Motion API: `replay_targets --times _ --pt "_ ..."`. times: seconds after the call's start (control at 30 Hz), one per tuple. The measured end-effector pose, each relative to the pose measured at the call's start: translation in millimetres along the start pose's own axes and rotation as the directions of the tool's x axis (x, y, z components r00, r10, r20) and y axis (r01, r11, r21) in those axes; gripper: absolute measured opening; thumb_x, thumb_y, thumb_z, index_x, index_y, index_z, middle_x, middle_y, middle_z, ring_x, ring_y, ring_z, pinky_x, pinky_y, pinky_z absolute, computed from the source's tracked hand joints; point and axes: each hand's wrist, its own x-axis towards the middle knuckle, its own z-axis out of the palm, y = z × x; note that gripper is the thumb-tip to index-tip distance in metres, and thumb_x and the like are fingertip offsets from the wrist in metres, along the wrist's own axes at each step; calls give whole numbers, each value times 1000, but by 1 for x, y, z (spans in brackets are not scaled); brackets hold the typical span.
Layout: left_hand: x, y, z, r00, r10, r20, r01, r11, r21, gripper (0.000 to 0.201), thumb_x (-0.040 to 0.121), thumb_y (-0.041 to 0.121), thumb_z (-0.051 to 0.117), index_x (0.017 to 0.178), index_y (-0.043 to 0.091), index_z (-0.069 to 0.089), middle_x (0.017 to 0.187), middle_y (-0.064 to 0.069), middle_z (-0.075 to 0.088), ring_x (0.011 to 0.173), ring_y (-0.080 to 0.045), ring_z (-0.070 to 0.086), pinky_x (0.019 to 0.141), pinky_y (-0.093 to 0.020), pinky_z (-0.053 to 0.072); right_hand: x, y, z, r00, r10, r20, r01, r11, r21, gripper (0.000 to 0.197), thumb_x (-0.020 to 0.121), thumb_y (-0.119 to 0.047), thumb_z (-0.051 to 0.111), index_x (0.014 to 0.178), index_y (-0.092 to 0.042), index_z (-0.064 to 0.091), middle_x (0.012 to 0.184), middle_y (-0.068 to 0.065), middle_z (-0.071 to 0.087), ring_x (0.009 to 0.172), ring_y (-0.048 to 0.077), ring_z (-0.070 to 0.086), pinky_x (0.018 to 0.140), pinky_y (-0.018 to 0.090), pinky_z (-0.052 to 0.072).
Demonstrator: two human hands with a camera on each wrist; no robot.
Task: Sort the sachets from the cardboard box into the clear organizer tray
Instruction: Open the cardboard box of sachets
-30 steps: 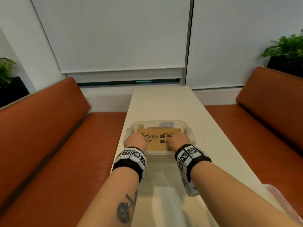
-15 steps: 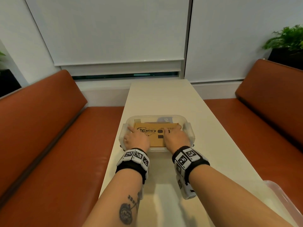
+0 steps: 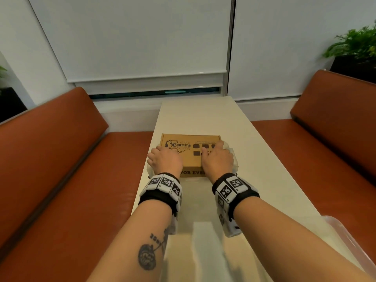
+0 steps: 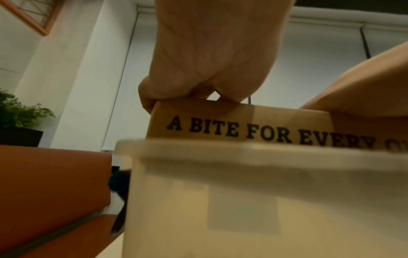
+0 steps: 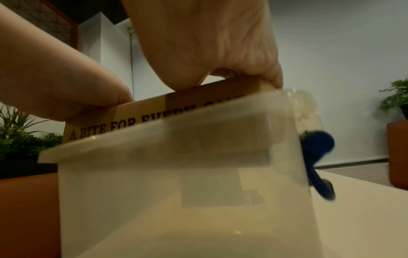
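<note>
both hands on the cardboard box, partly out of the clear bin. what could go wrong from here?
1. The cardboard box is shut; tilting as it comes out may jumble whatever is inside.
2. The clear bin may lift or slide with the box; nothing holds it down.
3. Left hand and right hand grip only the near top edge, so it may slip.

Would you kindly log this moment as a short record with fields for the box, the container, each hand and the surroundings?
cardboard box: closed, printed lid up, sitting in the clear container, its top above the rim
clear container: on the white table, blue latch on its side
left hand: grips the box's left near corner
right hand: grips the box's right side
sachets: none visible
surroundings: orange benches either side, potted plants
</note>
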Motion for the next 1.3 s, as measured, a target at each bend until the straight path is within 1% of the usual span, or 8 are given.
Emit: replay_targets --times 0.1,0.37,0.5,0.63,0.8,0.93,1.1,1.3 --pt "-7 3 -15 1000 10 -25 -10 1000 -9 55 100 31 34 143 -4 27 143 -21 36 129 -32 34 108 -41 27 -4 -8 -15 999 -26 -24 26 1000 -14 51 95 -42 42 125 -1 38 115 22 57 108 38 52 92 42 40" --pt "-41 2 -64 997 29 -73 -32 999 -29 56 100 31 34 144 -3 27 143 -20 36 129 -33 34 106 -41 28 -29 -28 -60 997 -55 -62 56 998 11 56 94 -43 45 131 -2 34 120 23 53 111 37 48 93 43 39" --pt "-73 -14 -75 1000 -2 -25 2 1000 -11 56 100 29 35 144 -3 25 144 -20 35 130 -32 33 107 -40 27 -62 -24 -69 996 -64 -70 64 998 -2 58 92 -45 46 130 -2 34 119 22 54 109 36 50 92 42 41" --pt "-111 -39 -64 999 -38 -1 38 999 15 56 100 30 33 144 -3 26 143 -19 36 129 -32 34 106 -40 28 -103 -11 -62 996 -76 -52 72 995 -73 58 92 -45 45 130 -2 34 114 22 57 106 36 53 90 42 42" --pt "-140 -64 -55 997 -78 -11 78 997 -2 56 100 32 33 143 -3 27 143 -18 37 129 -31 35 106 -40 28 -140 -3 -55 995 -97 -26 95 992 -84 55 92 -44 46 128 -3 36 113 22 57 106 36 52 89 40 42" --pt "-161 -82 -43 997 -69 -38 69 998 5 55 101 33 32 143 -3 27 141 -19 38 128 -32 36 106 -41 28 -167 6 -53 995 -93 -23 91 993 -72 52 92 -43 46 124 -4 38 113 21 56 104 35 52 87 40 41" --pt "-185 -96 -23 999 -37 -27 38 998 42 56 101 32 32 144 -3 25 141 -19 39 127 -32 36 106 -41 28 -197 30 -45 999 -26 21 28 997 -68 52 94 -43 42 128 -4 36 115 20 55 106 34 50 89 40 40" --pt "-205 -120 11 998 -50 50 46 997 68 57 101 33 33 144 -3 24 142 -19 39 128 -31 36 107 -41 28 -225 58 -21 987 63 150 -55 997 -59 51 95 -41 42 129 -4 36 119 21 53 110 35 48 92 39 39"
